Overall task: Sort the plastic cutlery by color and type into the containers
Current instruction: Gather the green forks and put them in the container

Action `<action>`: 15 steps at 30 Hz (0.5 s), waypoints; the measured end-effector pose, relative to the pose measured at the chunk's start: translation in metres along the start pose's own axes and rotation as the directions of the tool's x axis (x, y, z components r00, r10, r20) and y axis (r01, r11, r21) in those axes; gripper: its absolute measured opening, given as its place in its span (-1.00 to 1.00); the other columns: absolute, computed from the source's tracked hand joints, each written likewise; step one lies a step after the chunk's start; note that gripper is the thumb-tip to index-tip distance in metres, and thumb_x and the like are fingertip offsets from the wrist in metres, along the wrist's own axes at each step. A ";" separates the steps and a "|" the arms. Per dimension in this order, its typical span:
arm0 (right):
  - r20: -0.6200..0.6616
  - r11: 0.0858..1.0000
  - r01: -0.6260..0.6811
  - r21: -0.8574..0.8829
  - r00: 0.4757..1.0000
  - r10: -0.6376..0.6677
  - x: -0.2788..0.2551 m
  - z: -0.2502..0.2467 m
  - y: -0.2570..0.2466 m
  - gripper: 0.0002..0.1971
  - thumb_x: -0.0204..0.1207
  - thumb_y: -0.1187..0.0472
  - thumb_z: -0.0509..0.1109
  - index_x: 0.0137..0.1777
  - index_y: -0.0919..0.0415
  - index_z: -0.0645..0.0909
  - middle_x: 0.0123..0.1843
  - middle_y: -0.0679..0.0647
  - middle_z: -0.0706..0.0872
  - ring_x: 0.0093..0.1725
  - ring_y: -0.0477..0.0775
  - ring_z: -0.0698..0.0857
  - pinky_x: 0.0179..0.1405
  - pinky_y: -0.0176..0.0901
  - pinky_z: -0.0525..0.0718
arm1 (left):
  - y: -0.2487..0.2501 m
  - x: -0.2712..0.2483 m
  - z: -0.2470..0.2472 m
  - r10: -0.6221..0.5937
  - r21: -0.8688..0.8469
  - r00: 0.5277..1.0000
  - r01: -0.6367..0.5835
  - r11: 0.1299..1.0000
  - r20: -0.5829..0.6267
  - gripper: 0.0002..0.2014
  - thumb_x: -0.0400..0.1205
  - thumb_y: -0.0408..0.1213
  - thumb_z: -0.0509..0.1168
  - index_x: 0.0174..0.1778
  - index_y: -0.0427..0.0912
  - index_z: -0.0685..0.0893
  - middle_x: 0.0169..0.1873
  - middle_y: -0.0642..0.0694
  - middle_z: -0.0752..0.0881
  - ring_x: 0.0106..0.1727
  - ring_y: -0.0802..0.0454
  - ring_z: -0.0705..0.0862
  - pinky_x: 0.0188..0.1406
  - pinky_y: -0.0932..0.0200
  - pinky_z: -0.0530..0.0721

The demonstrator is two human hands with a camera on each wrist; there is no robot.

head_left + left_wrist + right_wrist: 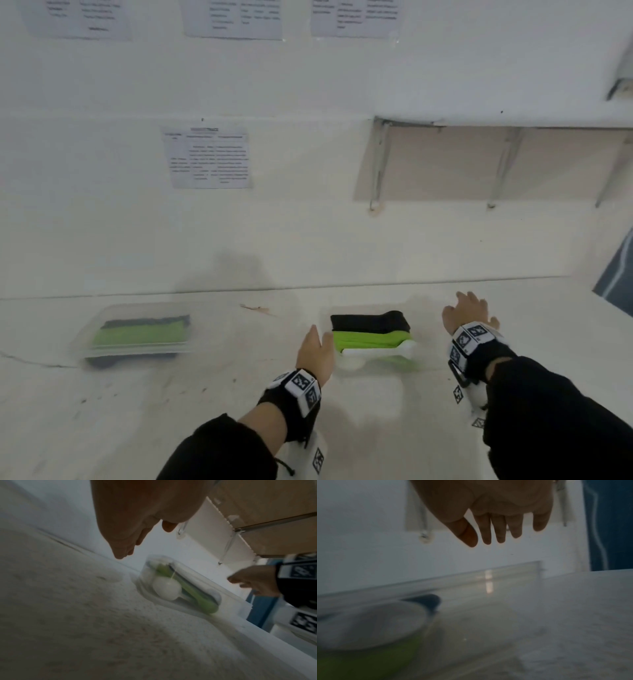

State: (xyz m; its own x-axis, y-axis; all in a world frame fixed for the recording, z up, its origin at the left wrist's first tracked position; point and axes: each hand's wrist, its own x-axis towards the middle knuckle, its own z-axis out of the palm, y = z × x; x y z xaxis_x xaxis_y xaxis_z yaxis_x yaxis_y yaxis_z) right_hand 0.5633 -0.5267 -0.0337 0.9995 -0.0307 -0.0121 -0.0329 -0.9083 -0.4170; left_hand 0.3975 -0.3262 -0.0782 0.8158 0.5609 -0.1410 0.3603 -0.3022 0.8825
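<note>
Sorting appears nearly complete: black, green and white cutlery [373, 334] lies grouped inside the near container [228, 592]. Left hand [315, 354] and right hand [467, 313] flank it, fingers relaxed, empty. A second container [133, 337], left of it, holds more.

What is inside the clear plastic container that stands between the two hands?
Inside the clear plastic container lie black cutlery, lime green cutlery and a white plastic spoon in front. The pieces overlap and blur, so their number and the types below cannot be seen.
</note>
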 end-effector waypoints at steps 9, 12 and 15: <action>0.302 1.000 -0.015 -0.027 0.953 0.023 0.038 0.013 0.043 -0.62 0.69 0.32 0.02 0.47 0.37 0.38 0.48 0.27 0.46 0.46 0.22 0.46 0.38 -0.13 0.41 | 0.007 0.025 0.046 -0.107 -0.038 0.991 0.105 0.994 -0.080 -0.52 0.78 -0.15 -0.09 0.61 -0.26 0.22 0.56 -0.21 0.35 0.55 -0.16 0.35 0.37 0.23 0.31; 0.289 1.000 -0.028 -0.006 0.957 0.028 0.040 0.016 0.042 -0.64 0.67 0.33 0.06 0.42 0.32 0.44 0.45 0.21 0.51 0.41 0.20 0.52 0.34 -0.16 0.44 | 0.004 0.031 0.049 -0.122 -0.052 0.985 0.116 0.992 -0.125 -0.55 0.78 -0.21 -0.11 0.59 -0.27 0.28 0.54 -0.20 0.38 0.54 -0.16 0.36 0.41 0.20 0.30; 0.301 1.000 -0.004 0.005 0.954 0.002 0.041 0.014 0.040 -0.66 0.65 0.34 0.07 0.36 0.34 0.48 0.40 0.22 0.54 0.38 0.19 0.54 0.29 -0.17 0.47 | 0.007 0.038 0.047 -0.119 -0.032 0.984 0.116 0.993 -0.133 -0.55 0.78 -0.26 -0.10 0.60 -0.28 0.25 0.57 -0.21 0.33 0.57 -0.15 0.32 0.43 0.21 0.26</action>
State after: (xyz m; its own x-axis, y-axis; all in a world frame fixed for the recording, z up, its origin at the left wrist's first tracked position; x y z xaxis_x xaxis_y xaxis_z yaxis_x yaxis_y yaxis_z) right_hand 0.6028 -0.5581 -0.0631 0.9536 0.0941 -0.2860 -0.0369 -0.9063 -0.4211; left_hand 0.4523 -0.3429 -0.0978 0.6996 0.6904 -0.1840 0.4375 -0.2104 0.8742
